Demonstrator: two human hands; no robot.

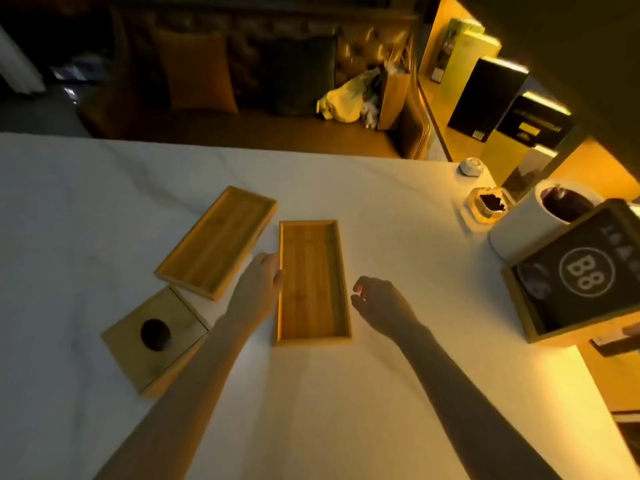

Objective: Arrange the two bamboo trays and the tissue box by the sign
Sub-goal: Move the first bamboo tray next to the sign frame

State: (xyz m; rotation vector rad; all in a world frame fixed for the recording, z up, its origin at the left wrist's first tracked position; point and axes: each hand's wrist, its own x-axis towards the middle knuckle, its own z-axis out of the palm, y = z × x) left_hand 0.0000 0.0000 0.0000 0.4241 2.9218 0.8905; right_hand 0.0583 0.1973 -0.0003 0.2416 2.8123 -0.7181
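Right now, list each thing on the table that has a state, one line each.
Near tray: empty, flat, lengthwise away from the person.
Far tray: empty, flat, angled.
Tissue box: flat, round hole up, no tissue showing.
Left hand: touching the near tray's left rim.
Right hand: open, clear of the tray.
B8 sign: tilted, at the right edge.
White cylinder: open-topped, dark inside.

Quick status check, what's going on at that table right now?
Left hand on near tray's left edge; right hand open beside it. Second tray, tissue box untouched. Sign at right; path clear.

Two bare, sleeveless forearms
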